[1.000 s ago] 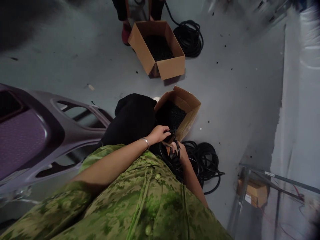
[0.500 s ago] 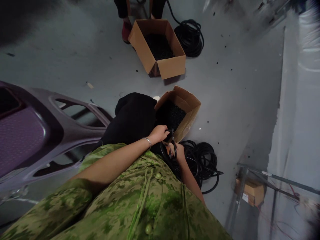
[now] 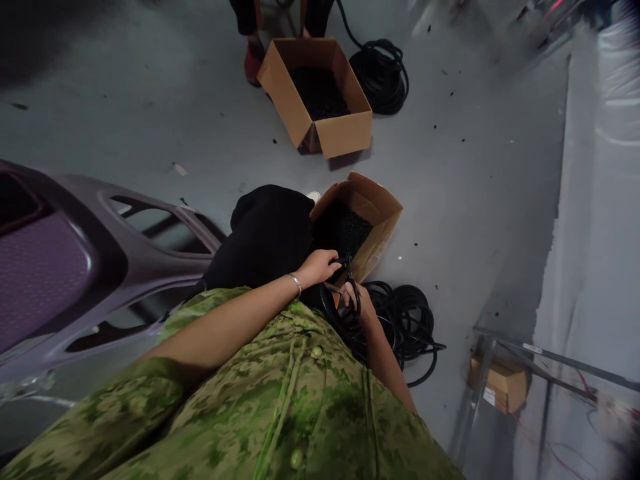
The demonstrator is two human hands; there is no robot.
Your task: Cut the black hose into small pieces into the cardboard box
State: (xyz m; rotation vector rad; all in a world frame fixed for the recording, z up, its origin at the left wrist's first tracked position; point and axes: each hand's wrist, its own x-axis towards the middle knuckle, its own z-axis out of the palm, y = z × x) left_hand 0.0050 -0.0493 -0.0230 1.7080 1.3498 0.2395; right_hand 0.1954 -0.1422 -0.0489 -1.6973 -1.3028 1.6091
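Note:
My left hand (image 3: 319, 267) is closed around a thin black hose, whose end points right over the near edge of an open cardboard box (image 3: 384, 200). Black-handled scissors (image 3: 354, 287) are in my right hand (image 3: 364, 308), with the fingers in the handle loops. Their blades point away from me and lie at the hose end, just right of my left fingertips; whether they touch it I cannot tell. Small black pieces (image 3: 354, 230) fill much of this box. Beside my right forearm lies a loose coil of black hose (image 3: 413, 317).
Across from me stands another open cardboard box (image 3: 345, 137) with black pieces inside, and a person's legs (image 3: 245, 17) behind it. A second coil of hose (image 3: 383, 77) lies next to it. A purple plastic chair (image 3: 45, 280) is at left, a metal frame (image 3: 555, 363) at right.
My right hand and the scissors have shifted slightly to the right. My left hand stays nearly in place, still holding the hose.

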